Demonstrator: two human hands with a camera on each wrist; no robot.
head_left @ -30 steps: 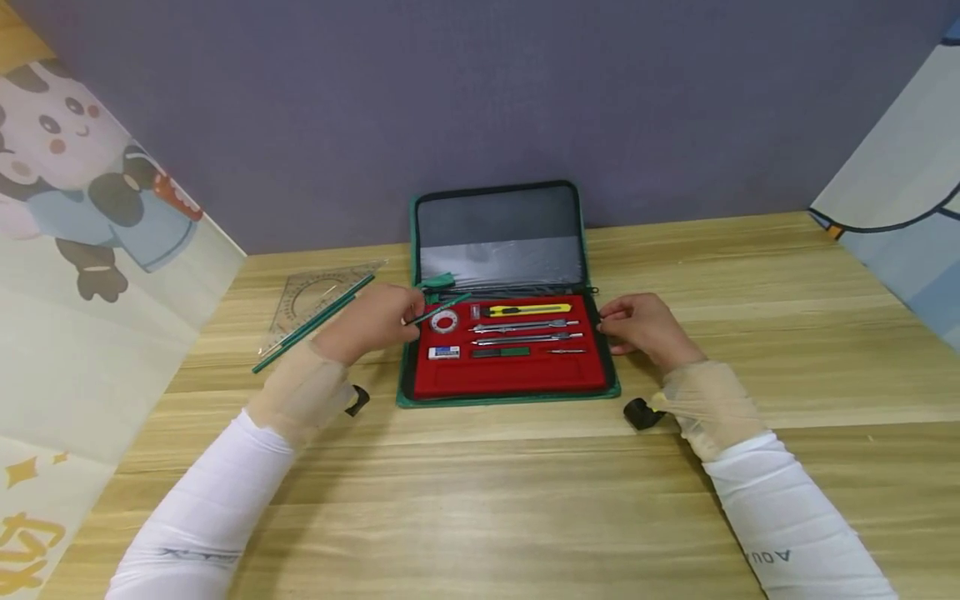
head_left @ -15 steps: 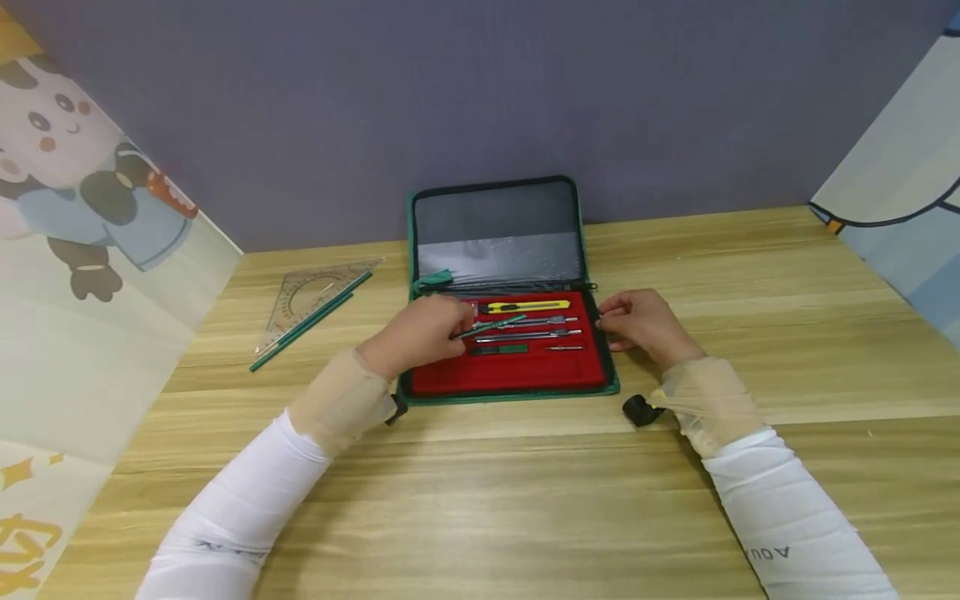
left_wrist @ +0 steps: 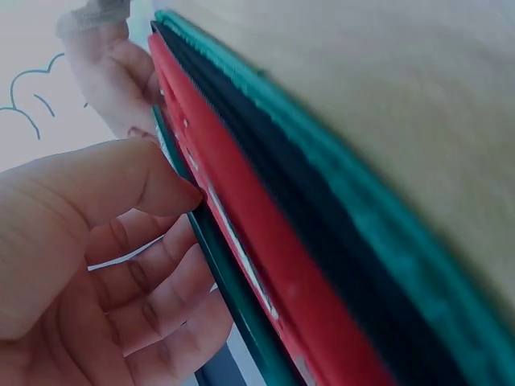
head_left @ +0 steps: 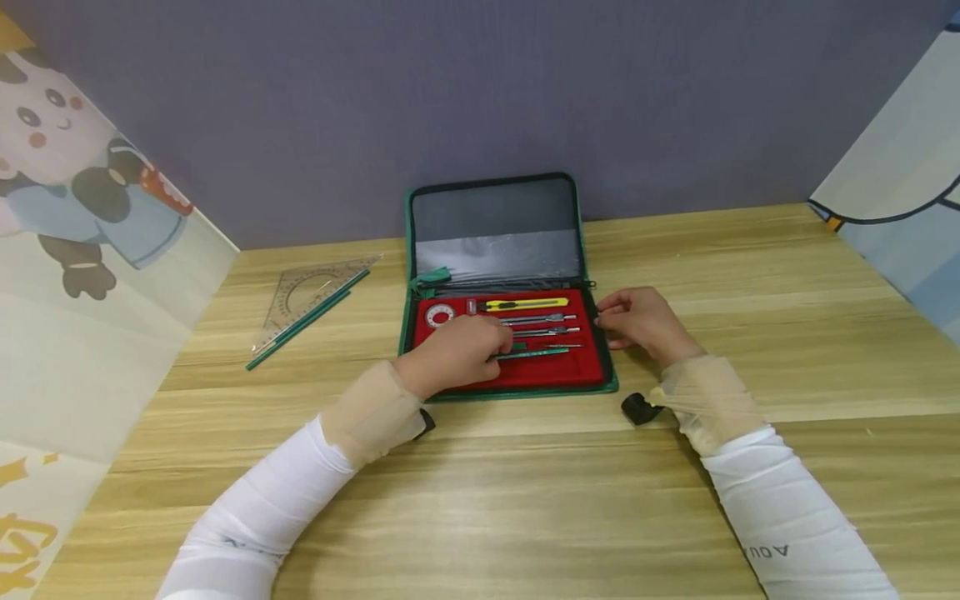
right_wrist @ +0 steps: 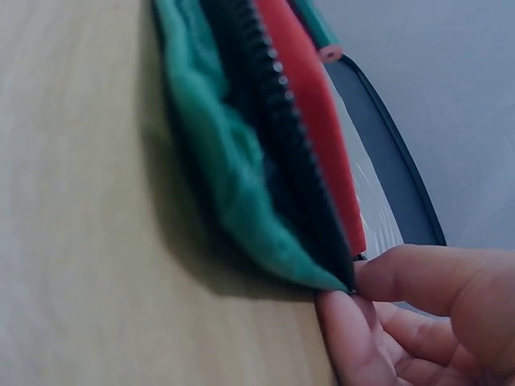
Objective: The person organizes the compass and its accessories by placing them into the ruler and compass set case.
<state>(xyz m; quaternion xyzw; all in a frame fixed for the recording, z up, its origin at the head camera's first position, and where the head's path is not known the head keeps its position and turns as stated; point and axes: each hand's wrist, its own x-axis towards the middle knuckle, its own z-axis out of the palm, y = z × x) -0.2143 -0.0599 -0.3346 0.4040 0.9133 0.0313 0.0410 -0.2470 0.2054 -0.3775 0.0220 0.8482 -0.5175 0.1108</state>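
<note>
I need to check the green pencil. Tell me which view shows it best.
The head view: the green pencil lies whole across the red tray, held by the left hand. The left wrist view shows only a blurred stretch beside the fingers; the right wrist view shows just its end.

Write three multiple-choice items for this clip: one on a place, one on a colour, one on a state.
1. Where does the clear set square lie?
A. On the table, left of the case
B. Inside the case lid
C. Under the right hand

2. What colour is the case's tray?
A. Blue
B. Red
C. White

3. What is the left hand doing?
A. Lying flat on bare table
B. Holding a green pencil over the tray
C. Gripping the lid

Key: 1 A, the set square rests on the wood beside another green pencil, well apart from the green case. 2 B, the lining shows red round the tools. 3 B, the held green pencil sticks out from its grip in the head view, while the right hand pinches the case's right edge.
</note>
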